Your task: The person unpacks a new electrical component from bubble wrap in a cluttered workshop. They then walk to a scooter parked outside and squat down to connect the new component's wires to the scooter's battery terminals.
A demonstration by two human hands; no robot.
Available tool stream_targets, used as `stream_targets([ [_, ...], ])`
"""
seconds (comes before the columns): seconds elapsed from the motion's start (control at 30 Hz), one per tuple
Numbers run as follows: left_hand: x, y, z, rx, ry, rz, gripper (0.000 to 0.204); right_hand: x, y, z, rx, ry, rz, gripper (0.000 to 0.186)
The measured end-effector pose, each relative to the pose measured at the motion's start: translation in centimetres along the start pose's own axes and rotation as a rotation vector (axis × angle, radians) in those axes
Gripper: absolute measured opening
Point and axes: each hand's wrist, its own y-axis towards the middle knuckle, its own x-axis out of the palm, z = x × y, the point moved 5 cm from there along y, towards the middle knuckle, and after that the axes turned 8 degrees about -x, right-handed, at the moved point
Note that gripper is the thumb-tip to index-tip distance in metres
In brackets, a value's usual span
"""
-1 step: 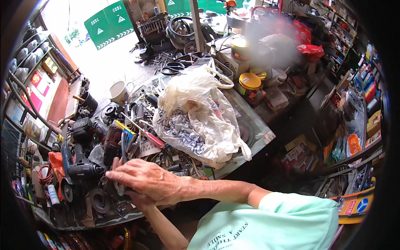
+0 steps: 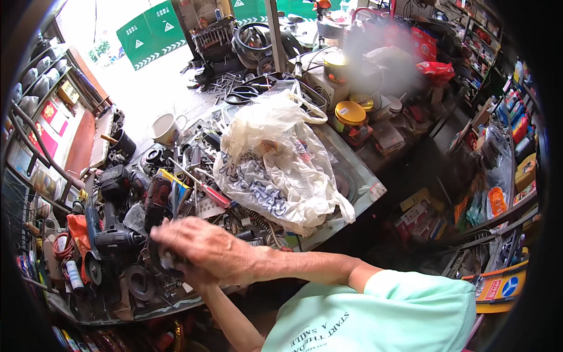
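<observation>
My right hand (image 2: 214, 249) reaches across from the right and lies over my left hand (image 2: 196, 277), close above the cluttered bench. Its fingers are bent together and smeared by motion. A small dark, roundish metal-like piece (image 2: 169, 262) shows between the hands; its kind cannot be made out. My left hand is mostly hidden under the right and appears closed on that piece. Nearest to the fingertips is a black cordless drill (image 2: 117, 237), with a dark red power tool (image 2: 157, 196) just beyond. A screwdriver with a red handle (image 2: 216, 196) lies past my right hand.
A crumpled white plastic bag (image 2: 281, 170) covers the middle of the bench. An angle grinder (image 2: 94, 264) and a dark ring (image 2: 139, 283) lie at the left. Behind stand a white mug (image 2: 166, 129) and a yellow-lidded tub (image 2: 350, 114). Packed shelves line the right.
My right hand's fingers have shifted slightly and are more blurred. The dark piece between my hands has turned and shows more of its round side. The view has moved a little.
</observation>
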Motion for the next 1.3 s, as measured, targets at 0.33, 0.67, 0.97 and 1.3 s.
stream_targets([
  [0.33, 0.7, 6.1, 4.8, 0.218, 0.150, 0.081, 0.043, -6.9, -7.7, 2.4, 0.275, -0.616, -0.096, 0.051],
  [0.67, -1.3, 3.5, 11.6, 0.370, 0.095, 0.023, 0.051, 6.9, -7.4, 0.6, 0.044, -0.395, -0.537, 0.047],
  [0.97, -6.4, -7.2, 14.8, 0.516, 0.101, 0.418, 0.045, -4.2, -3.9, 3.2, 0.059, -0.424, 0.119, 0.020],
  [1.3, -10.4, -11.8, 10.6, 0.164, -0.379, 0.025, 0.044, -12.0, -9.8, 8.0, 0.695, -0.620, -0.460, 0.034],
])
